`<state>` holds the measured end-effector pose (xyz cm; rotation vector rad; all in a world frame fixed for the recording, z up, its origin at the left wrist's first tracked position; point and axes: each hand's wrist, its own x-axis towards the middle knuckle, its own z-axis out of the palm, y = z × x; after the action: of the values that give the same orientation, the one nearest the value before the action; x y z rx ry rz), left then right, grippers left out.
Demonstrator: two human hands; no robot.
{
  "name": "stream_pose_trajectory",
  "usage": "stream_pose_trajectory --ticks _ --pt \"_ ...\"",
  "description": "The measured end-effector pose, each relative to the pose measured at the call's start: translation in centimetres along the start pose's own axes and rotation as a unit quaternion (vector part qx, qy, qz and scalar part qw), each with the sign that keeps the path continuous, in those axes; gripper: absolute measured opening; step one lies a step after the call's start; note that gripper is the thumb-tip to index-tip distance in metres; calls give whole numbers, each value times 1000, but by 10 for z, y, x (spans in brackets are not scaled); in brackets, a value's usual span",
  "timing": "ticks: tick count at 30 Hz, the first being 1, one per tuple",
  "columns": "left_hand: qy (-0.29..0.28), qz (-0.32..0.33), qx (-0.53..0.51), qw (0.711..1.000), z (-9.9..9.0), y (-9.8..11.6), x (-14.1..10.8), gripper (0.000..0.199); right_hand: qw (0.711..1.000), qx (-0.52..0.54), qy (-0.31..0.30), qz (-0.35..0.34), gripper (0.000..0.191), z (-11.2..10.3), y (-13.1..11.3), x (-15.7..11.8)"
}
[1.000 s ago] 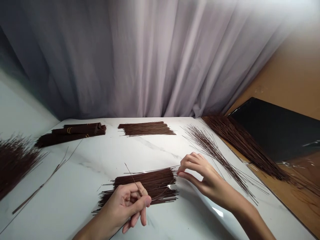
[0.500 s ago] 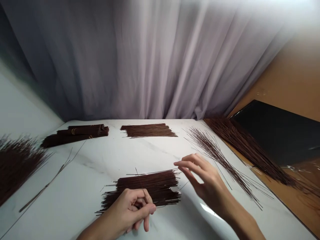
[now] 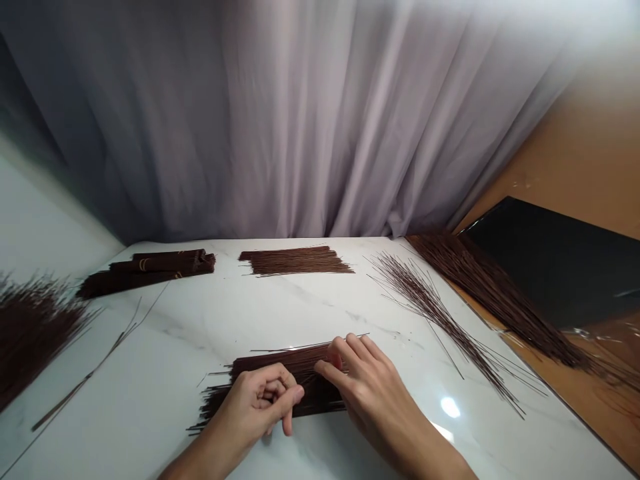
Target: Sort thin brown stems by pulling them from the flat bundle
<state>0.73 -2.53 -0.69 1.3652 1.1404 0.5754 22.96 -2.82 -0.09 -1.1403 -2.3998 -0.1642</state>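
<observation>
A pile of thin dark brown sticks [image 3: 280,359] lies crosswise on the table in front of me, with uneven ends. My left hand [image 3: 265,403] is over the front left of this pile, fingers curled and thumb pressed toward the index finger. Whatever is in that pinch is too fine to make out. Above the pile's right part is my right hand [image 3: 363,383], its fingers bent and its thumb drawn near the index finger. Its fingertips are partly hidden, so anything thin between them cannot be made out.
A second flat stack of sticks [image 3: 297,261] lies farther back. Tied bundles [image 3: 160,265] rest at the back left, near a bristly heap [image 3: 35,340] and a few loose strands [image 3: 90,373]. Fanned sticks [image 3: 435,310] and a longer bunch [image 3: 495,300] lie right. A curtain [image 3: 300,120] hangs behind.
My right hand has come left and down, from beside the pile to above it, and its fingers have curled in. The thin stick seen in my left hand no longer shows clearly.
</observation>
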Motion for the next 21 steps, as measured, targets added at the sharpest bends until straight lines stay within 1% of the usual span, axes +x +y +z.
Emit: stream_pose_trajectory --ticks 3,6,8,10,11,13,15,16,18,19,20,21 --pt "3 0 -3 1000 -2 -3 2 29 1000 15 -13 17 21 3 -4 2" --pt "-17 12 -4 1000 -4 1 0 28 997 47 -32 49 19 0 -4 3" --pt "-48 14 -2 999 -6 8 -4 26 993 93 -33 67 20 -8 4 1" --pt "-65 12 11 998 -8 16 -9 26 987 134 -17 88 25 -19 20 -3" --pt "-69 11 17 997 -9 19 -11 26 983 144 -5 112 29 -26 29 -6" --pt "-72 9 22 997 -9 23 -13 27 970 151 7 191 32 -36 47 -12" --pt "-74 8 18 997 -9 24 -14 28 947 170 -9 272 36 -42 61 -18" --pt "-74 8 15 997 -9 23 -14 28 935 187 -26 299 37 -42 65 -20" --pt "-76 10 11 997 -8 20 -14 28 920 220 -65 317 39 -42 69 -21" --pt "-76 12 10 997 -8 18 -13 29 917 231 -73 318 39 -41 69 -20" --pt "-73 15 9 997 -8 15 -12 29 915 237 -64 319 39 -41 67 -19" --pt "-65 19 6 998 -8 12 -11 30 915 236 -33 325 38 -41 64 -17"
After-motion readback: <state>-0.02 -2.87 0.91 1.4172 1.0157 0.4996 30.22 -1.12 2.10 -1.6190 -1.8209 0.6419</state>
